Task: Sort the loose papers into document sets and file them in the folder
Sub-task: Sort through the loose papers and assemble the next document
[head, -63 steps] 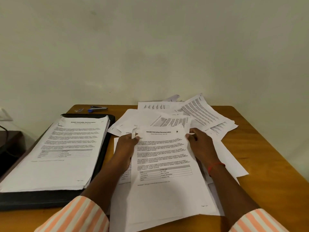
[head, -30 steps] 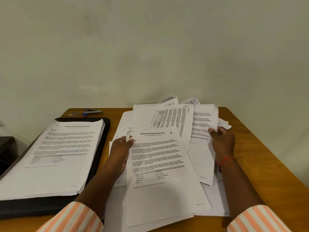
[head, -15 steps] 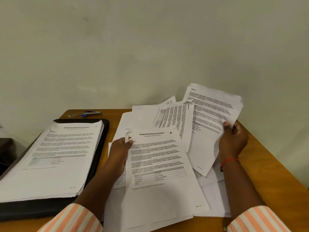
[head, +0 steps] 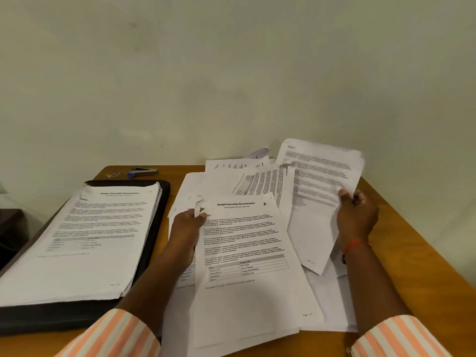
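A printed sheet [head: 316, 181] is held tilted above the heap by the right hand [head: 356, 217], whose thumb and curled fingers are clamped on its right edge. The loose papers [head: 260, 181] are spread over the middle of the table [head: 412, 253]. A titled page [head: 244, 253] on top of them is pinched at its upper left corner by the left hand [head: 186, 225]. A black folder [head: 159, 215] is laid open to the left, with a stack of pages [head: 90, 240] on it. A stapler [head: 144, 172] is seen beyond the folder.
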